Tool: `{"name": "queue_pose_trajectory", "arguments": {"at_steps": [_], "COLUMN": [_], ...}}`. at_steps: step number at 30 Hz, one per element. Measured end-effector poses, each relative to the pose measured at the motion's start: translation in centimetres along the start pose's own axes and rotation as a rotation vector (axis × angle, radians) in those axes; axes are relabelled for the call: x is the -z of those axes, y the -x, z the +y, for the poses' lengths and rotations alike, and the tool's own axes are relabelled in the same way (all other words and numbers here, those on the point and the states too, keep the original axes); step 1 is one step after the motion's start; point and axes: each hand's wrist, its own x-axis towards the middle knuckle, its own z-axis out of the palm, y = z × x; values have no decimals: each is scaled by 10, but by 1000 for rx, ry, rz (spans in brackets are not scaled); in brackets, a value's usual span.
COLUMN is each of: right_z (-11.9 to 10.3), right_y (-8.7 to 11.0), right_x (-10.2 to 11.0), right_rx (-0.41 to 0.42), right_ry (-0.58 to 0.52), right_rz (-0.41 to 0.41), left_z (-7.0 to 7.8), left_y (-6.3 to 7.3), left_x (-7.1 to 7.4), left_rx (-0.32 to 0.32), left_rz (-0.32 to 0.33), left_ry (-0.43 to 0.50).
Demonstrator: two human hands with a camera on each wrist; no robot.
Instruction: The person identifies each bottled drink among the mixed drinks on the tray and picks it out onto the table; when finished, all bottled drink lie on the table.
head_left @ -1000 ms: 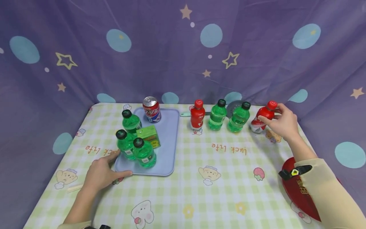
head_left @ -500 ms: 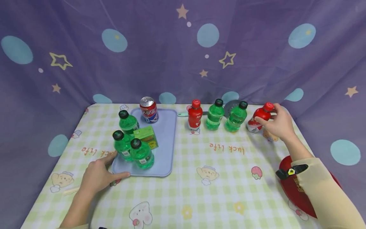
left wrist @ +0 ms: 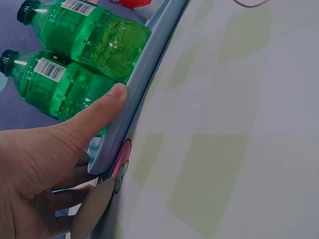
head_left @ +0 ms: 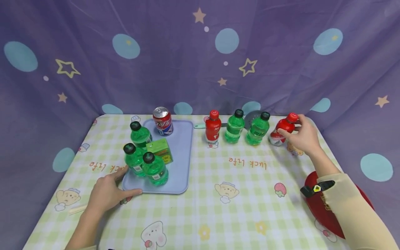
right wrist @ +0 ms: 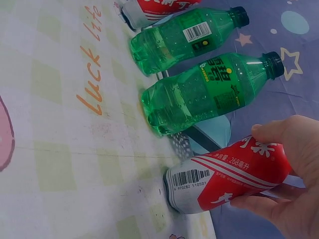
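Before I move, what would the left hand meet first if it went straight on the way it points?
The left hand would most likely meet the blue tray first, at its near-left corner; just beyond stands a green bottle. Any remaining gap is hard to judge.

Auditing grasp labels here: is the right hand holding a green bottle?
No, the right hand grips a red-capped bottle, while the nearest green bottle stands apart.

A red and white bottle (head_left: 285,125) leans rightward, well apart from a pale blue, rectangular tray (head_left: 180,173)
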Motion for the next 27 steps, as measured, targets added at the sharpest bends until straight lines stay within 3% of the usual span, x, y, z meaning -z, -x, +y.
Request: {"name": "queue_pose_trajectory", "arguments": {"at_steps": [18,27], "right_z": [-3,-24], "right_y": [-1,-13], "right_x": [5,32], "right_rx": [-6,11], "right_ry": [-17,-70], "right_rz": [-31,13], "left_z": [1,-1], "left_y": [-1,-2], "left_x": [1,0], "left_rx": [4,7], "left_rz": [-9,-13], "left_ry": [-7,-8]}}
